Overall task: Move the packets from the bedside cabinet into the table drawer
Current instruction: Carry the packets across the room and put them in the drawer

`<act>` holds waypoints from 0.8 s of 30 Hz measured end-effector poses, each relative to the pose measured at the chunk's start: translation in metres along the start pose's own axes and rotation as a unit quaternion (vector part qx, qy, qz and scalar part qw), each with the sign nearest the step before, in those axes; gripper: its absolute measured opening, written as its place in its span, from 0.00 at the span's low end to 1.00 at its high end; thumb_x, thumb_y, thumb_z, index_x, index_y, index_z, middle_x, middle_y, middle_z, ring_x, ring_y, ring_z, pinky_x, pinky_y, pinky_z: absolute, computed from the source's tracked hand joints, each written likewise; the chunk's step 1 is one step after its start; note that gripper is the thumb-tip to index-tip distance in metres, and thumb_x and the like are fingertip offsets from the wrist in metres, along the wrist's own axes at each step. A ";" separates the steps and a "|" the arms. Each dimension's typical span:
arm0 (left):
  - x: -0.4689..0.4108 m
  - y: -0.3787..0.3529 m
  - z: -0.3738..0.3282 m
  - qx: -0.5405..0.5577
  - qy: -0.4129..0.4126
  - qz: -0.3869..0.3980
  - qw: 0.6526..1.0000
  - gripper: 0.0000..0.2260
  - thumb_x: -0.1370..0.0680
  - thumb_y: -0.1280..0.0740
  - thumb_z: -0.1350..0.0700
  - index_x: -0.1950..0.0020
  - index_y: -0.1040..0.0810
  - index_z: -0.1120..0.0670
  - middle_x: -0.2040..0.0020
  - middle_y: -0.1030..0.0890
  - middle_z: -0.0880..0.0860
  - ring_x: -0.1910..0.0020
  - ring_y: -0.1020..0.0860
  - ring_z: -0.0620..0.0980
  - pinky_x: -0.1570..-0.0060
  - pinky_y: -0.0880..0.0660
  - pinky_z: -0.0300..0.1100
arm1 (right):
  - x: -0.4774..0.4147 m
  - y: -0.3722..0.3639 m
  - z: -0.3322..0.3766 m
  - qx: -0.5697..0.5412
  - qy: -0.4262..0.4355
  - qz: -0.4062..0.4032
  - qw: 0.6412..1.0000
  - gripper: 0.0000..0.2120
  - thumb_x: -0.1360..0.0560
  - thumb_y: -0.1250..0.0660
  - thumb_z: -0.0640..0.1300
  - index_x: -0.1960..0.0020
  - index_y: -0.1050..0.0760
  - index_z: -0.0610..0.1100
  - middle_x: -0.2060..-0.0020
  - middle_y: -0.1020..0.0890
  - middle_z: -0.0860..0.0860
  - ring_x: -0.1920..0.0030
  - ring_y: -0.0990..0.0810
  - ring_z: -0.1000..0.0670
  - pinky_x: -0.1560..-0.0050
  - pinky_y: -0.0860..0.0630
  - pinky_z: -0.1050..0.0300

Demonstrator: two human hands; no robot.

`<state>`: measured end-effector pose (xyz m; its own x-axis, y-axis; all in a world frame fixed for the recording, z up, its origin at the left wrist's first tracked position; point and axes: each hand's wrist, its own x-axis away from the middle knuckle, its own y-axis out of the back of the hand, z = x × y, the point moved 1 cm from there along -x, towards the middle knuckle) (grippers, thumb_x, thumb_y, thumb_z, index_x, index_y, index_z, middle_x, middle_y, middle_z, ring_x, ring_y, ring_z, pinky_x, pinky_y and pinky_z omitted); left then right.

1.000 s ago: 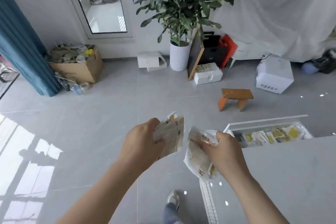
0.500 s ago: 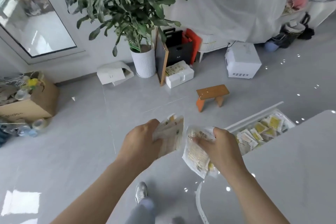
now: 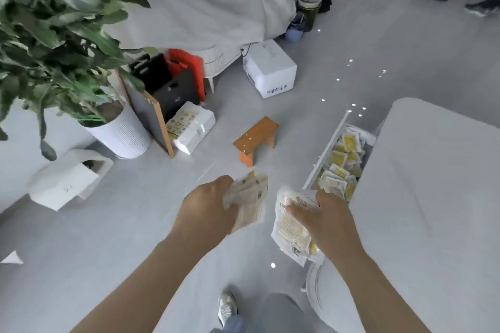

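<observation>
We are standing on the grey floor (image 3: pixel 135 238) just beside the white bench (image 3: pixel 433 197), looking down at both our hands. Our left grip (image 3: pixel 205 208) is curling round a stack of packets (image 3: pixel 249 200), and the stack is fanning out to the right of the knuckles. Our right grip (image 3: pixel 332 222) is clutching a bundle of packets (image 3: pixel 290 232), with one digit lying across its printed face while the lower corner is hanging free below the palm. The two handfuls are hovering near each other without touching, both over the floor and neither inside the drawer.

The drawer (image 3: pixel 324 151) is standing open from the side of the bench, its white front rim running away from us. Inside it, loose packets (image 3: pixel 341 167), yellow and white, are lying in a jumble. Our right grip is sitting just at the near end of the drawer, and the left one is further out over the floor.

Beyond our hands, a small orange stool (image 3: pixel 255 138) is standing on the floor. A leafy plant (image 3: pixel 54 35) is rising out of a white pot (image 3: pixel 121 135) at the left, and a white box (image 3: pixel 270 70) is resting further back. One shoe (image 3: pixel 227 308) is showing below our arms.
</observation>
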<state>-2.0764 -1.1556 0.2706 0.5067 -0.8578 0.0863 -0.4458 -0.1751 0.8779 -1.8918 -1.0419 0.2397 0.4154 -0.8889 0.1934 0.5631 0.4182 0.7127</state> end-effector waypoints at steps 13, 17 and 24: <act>-0.176 -0.039 -0.055 -0.029 -0.154 0.135 0.978 0.04 0.25 0.36 0.54 0.52 0.29 0.52 0.60 0.22 0.50 0.62 0.24 0.50 0.66 0.29 0.39 | -0.100 0.026 -0.037 -0.092 -0.195 -0.103 0.971 0.22 0.30 0.27 0.54 0.69 0.38 0.48 0.72 0.31 0.54 0.70 0.32 0.55 0.68 0.37 0.61; -0.227 -0.056 -0.084 -0.041 -0.180 0.170 0.968 0.05 0.26 0.37 0.55 0.51 0.27 0.50 0.61 0.22 0.49 0.63 0.24 0.48 0.64 0.24 0.43 | -0.136 0.042 -0.055 -0.066 -0.235 -0.096 0.965 0.20 0.28 0.30 0.57 0.66 0.34 0.45 0.66 0.24 0.48 0.64 0.26 0.49 0.63 0.32 0.57; -0.293 -0.094 -0.137 -0.054 -0.220 0.234 0.946 0.04 0.25 0.38 0.56 0.52 0.29 0.50 0.61 0.25 0.47 0.62 0.26 0.47 0.66 0.29 0.40 | -0.170 0.063 -0.089 -0.058 -0.300 -0.136 0.942 0.19 0.25 0.34 0.57 0.63 0.30 0.42 0.67 0.25 0.50 0.64 0.26 0.50 0.65 0.34 0.61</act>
<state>-2.0817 -0.8212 0.2275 -0.0931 -0.9515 0.2933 -0.4549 0.3027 0.8375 -1.8635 -0.8476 0.1920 -0.2151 -0.8978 0.3843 0.6789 0.1455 0.7197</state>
